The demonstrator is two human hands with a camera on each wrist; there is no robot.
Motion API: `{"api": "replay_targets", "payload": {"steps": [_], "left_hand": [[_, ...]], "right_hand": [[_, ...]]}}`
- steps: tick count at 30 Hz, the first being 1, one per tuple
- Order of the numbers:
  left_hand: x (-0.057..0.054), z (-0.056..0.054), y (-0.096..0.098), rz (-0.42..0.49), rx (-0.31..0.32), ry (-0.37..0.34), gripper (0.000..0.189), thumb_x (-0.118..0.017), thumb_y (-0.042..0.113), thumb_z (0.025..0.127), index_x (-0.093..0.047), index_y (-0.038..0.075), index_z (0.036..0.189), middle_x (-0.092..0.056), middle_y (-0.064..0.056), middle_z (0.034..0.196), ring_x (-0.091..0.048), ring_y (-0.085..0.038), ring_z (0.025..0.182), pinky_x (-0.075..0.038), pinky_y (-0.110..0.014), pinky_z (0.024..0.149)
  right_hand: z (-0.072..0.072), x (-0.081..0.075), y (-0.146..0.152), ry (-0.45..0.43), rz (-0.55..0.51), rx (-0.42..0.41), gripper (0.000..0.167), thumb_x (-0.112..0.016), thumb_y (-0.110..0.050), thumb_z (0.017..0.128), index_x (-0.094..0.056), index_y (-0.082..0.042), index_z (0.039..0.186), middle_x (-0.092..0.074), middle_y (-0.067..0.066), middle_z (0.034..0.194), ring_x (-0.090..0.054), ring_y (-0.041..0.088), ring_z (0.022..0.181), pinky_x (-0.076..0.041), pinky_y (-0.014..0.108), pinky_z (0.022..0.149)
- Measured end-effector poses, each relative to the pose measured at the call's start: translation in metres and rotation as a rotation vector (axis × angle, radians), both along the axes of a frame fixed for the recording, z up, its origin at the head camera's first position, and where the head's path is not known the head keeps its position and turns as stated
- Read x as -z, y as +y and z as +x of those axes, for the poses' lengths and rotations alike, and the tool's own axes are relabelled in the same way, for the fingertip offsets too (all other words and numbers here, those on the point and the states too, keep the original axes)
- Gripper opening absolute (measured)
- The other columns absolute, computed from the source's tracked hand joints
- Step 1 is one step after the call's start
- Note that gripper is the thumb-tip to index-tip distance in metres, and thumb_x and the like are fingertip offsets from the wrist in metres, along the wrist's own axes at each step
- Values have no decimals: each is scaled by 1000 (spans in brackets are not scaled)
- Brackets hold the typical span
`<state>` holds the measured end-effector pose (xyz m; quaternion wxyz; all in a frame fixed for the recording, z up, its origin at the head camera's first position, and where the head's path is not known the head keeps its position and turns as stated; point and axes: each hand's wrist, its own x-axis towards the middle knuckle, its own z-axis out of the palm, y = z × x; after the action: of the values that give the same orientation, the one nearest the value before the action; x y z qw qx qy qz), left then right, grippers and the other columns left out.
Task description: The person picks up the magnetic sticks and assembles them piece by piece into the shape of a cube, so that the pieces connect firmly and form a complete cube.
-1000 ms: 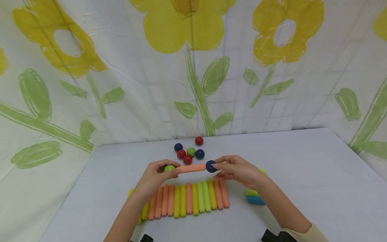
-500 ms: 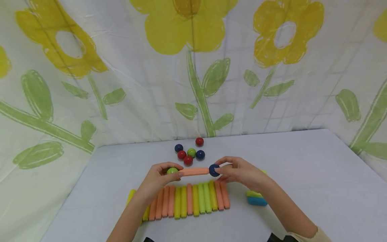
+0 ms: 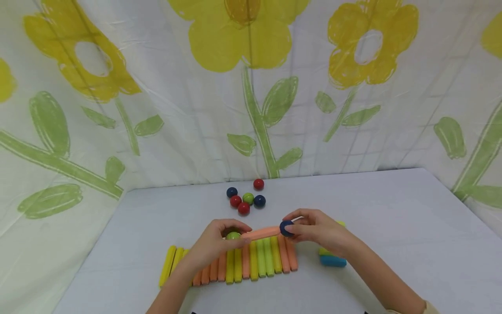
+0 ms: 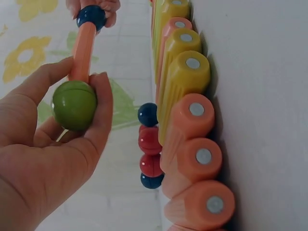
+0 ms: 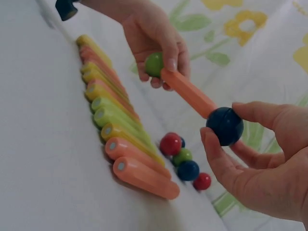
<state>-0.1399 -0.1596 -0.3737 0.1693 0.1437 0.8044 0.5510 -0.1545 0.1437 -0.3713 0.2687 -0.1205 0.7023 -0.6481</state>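
An orange magnetic rod (image 3: 262, 233) hangs above the table, with a green ball (image 4: 74, 106) at one end and a dark blue ball (image 5: 224, 126) at the other. My left hand (image 3: 213, 242) grips the green-ball end, thumb and fingertips closing on the rod right beside the ball. At the other end, my right hand (image 3: 319, 227) pinches the blue ball between thumb and fingers. Below them lies a side-by-side row of orange, yellow and light green rods (image 3: 238, 267), partly hidden by the left hand and arm. Round metal discs show in the rod ends in the left wrist view.
Behind the hands sits a loose cluster of red balls (image 3: 244, 208), blue balls (image 3: 259, 201) and a green ball (image 3: 248, 198). A blue rod (image 3: 332, 261) and yellow-green pieces lie under the right forearm. A flowered curtain (image 3: 188, 144) rises along the table's back edge.
Both hands have moved the joined rod and balls to the right and nearer the body, now overlapping the row's far ends. The right end has tilted slightly up; the loose balls stay put.
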Motion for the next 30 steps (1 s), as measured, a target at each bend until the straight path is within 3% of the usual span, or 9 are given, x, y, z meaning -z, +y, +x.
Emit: {"api": "replay_targets", "payload": {"steps": [6,12,17,21,25,30], "left_hand": [[2,2,13,-105,32,118,26,-79,23,97,-77,6,117,-75,-2,105,-64,-18,93,-55,-22,78],[3,5,18,-126,39,118,25,-79,24,97,-78,6,115,-73,-1,99,-62,-18,85,-53,-21,71],[4,6,19,-84,83,39,26,-79,20,97,-77,6,118,-72,-1,97,-61,-17,83,-53,-22,72],[5,8,23,11,128,-77,30,-77,16,98,-74,3,125,-72,-2,98,-64,-16,81,-55,-23,74],[8,11,28,80,133,-191,35,-73,23,101,-71,4,131,-72,-3,100,-64,-15,76,-54,-24,71],[13,12,34,122,141,-269,39,-67,30,106,-68,5,136,-74,-2,100,-62,-14,73,-55,-24,67]], "right_hand": [[-1,2,-3,-9,-7,-9,49,-69,-22,104,-55,10,139,-75,15,119,-72,27,105,-59,40,100],[-1,3,-5,-9,-8,-17,48,-67,-22,106,-54,9,141,-74,13,118,-71,25,104,-59,38,100],[0,4,-7,-5,-42,-8,51,-65,-24,107,-51,8,144,-71,16,126,-70,26,112,-57,37,104],[1,5,-9,20,-89,9,51,-63,-24,108,-49,10,144,-71,17,128,-70,27,115,-56,35,104],[2,7,-12,34,-116,27,51,-62,-24,108,-50,12,143,-74,12,124,-71,25,112,-56,31,103],[5,9,-17,12,-126,51,52,-62,-23,108,-51,11,145,-74,9,125,-70,19,108,-56,27,101]]}}
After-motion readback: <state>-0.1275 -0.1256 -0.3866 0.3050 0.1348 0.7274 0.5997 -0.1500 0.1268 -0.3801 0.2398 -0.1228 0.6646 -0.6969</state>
